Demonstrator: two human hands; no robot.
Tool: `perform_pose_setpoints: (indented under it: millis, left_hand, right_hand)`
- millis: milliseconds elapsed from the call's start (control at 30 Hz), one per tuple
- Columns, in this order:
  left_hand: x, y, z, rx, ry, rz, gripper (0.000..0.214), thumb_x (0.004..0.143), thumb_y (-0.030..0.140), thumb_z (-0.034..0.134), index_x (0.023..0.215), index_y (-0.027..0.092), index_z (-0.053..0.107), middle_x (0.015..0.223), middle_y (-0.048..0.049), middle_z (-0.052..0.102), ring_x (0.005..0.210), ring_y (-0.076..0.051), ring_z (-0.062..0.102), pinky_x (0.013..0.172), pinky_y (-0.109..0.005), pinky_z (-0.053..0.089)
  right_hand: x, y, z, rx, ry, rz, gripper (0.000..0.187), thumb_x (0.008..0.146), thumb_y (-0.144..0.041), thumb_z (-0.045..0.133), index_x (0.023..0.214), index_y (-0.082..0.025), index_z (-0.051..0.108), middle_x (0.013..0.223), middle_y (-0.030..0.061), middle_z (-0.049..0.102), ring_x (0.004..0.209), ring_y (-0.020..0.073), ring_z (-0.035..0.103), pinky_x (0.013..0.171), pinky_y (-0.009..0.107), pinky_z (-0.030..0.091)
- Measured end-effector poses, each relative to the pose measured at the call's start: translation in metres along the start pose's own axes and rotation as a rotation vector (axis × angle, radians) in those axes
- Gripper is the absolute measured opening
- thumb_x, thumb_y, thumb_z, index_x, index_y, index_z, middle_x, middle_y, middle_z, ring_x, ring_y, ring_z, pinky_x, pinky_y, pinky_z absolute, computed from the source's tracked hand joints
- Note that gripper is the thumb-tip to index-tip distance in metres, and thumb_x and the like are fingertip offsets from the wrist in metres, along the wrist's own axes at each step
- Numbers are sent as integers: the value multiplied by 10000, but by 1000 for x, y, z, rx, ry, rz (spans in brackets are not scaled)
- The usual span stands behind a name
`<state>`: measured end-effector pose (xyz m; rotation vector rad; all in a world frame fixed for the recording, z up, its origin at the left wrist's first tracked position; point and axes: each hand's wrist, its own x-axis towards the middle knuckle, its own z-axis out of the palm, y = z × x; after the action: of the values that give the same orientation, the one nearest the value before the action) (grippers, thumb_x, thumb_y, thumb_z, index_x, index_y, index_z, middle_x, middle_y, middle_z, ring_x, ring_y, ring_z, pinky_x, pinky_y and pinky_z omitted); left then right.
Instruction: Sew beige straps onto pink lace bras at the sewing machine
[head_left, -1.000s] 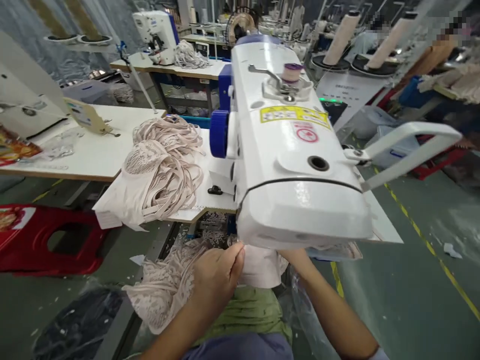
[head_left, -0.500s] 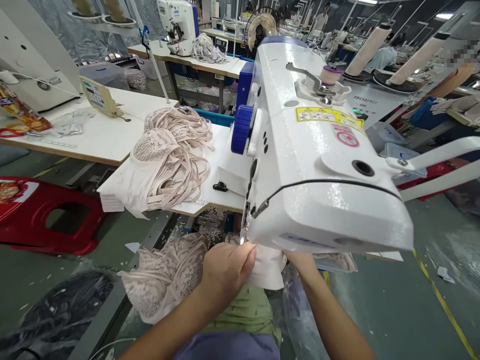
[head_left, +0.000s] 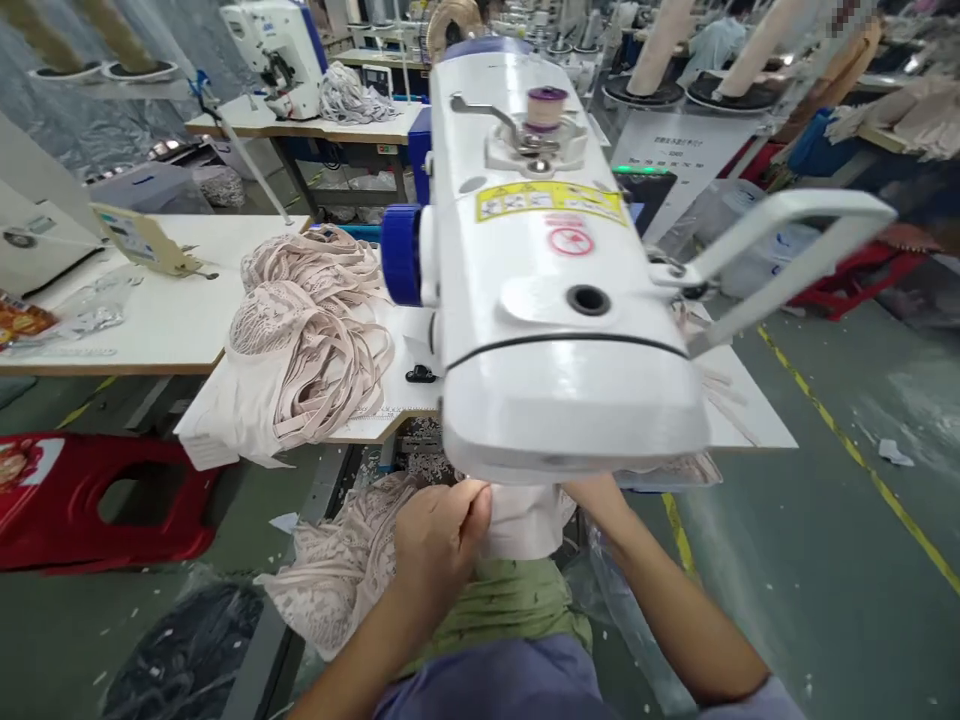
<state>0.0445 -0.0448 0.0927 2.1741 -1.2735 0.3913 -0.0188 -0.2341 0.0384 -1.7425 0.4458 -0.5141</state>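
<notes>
My left hand [head_left: 442, 525] is closed in a pinch at the left edge of a pale pink bra [head_left: 523, 522], just below the head of a white sewing machine [head_left: 574, 405]. Smooth cloth of the bra hangs between my hands. My right hand [head_left: 600, 500] is at the cloth's right side; the machine head hides its fingers. The needle area is also hidden. Beside my left forearm lies a heap of lace bras [head_left: 337, 570]. More lace bras [head_left: 300, 340] with loose straps are piled on the table left of the machine.
A blue handwheel [head_left: 401, 255] juts from the machine's left side, and a white bent bar [head_left: 795, 240] sticks out at its right. A control panel [head_left: 139, 238] stands on the neighbouring table. There is a red stool [head_left: 172, 500] at the left. Thread cones [head_left: 664, 50] rise behind.
My view has turned to the right, so the machine appears further left and more head-on. Both hands keep their places at the cloth under the machine head.
</notes>
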Motion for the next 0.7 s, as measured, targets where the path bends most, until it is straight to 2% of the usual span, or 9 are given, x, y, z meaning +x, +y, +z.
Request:
perform_pose_setpoints:
  millis: [133, 233, 300, 367, 433, 467, 533, 633, 700]
  left_hand:
    - [-1, -7, -3, -42, -57, -37, 346, 1010, 293, 426, 834, 188, 706, 721, -13, 747, 613, -142, 677, 576, -239, 435]
    - [-5, -16, -5, -68, -98, 8, 290, 1013, 301, 443, 964, 190, 706, 863, -26, 775, 721, -156, 710, 644, -239, 474]
    - [-10, -19, -11, -75, -148, 83, 260, 1014, 290, 453, 1009, 190, 693, 863, -25, 771, 715, -156, 702, 643, -246, 474]
    - [-16, -17, -21, -70, -174, 173, 223, 1006, 274, 472, 1018, 178, 673, 778, -20, 743, 655, -154, 667, 616, -258, 458]
    - [-22, -8, -30, -61, -150, 258, 213, 993, 292, 496, 1062, 150, 640, 752, -36, 709, 681, -175, 644, 648, -281, 465]
    - [-26, -4, -33, -50, -148, 287, 252, 987, 323, 504, 1103, 132, 619, 789, -60, 705, 737, -196, 643, 692, -305, 477]
    - [-33, 4, -31, -19, -207, 317, 338, 983, 372, 489, 1161, 103, 589, 861, -101, 701, 818, -233, 628, 752, -359, 486]
    - [-45, 1, -18, -9, -333, 345, 240, 986, 277, 443, 977, 148, 645, 699, -39, 654, 667, -199, 567, 632, -338, 441]
    - [-51, -6, -11, -17, -309, 370, 243, 974, 199, 445, 828, 177, 638, 581, 7, 583, 572, -168, 501, 568, -312, 382]
  right_hand:
    - [-8, -3, 13, 433, -3, 218, 332, 814, -542, 650, 929, -234, 599, 657, -20, 583, 619, 166, 541, 594, 272, 477]
    - [-29, -3, 18, 721, -9, 391, 420, 727, -590, 741, 836, -213, 590, 646, -37, 540, 544, 109, 459, 502, 216, 394]
    - [-49, -6, 18, 778, -29, 425, 430, 686, -578, 789, 812, -205, 617, 653, -37, 536, 531, 93, 451, 489, 204, 386]
    - [-71, -13, 17, 710, -5, 323, 352, 708, -519, 806, 799, -212, 659, 677, -28, 553, 564, 100, 493, 522, 213, 427]
    - [-92, -20, 16, 522, 29, 98, 211, 781, -426, 781, 791, -231, 699, 736, -8, 603, 638, 122, 560, 599, 243, 483]
    - [-102, -23, 16, 406, 17, -29, 145, 822, -380, 753, 797, -243, 715, 773, 3, 633, 677, 133, 590, 640, 261, 503]
    - [-119, -27, 17, 223, -94, -229, 108, 886, -335, 689, 822, -260, 734, 811, 14, 678, 715, 149, 633, 685, 289, 524]
    - [-138, -24, 20, 87, -216, -298, 160, 914, -375, 656, 836, -255, 729, 764, 12, 704, 658, 158, 654, 628, 296, 535]
    - [-145, -20, 22, 43, -183, -273, 154, 893, -387, 691, 840, -244, 710, 705, -4, 698, 581, 145, 639, 563, 276, 519]
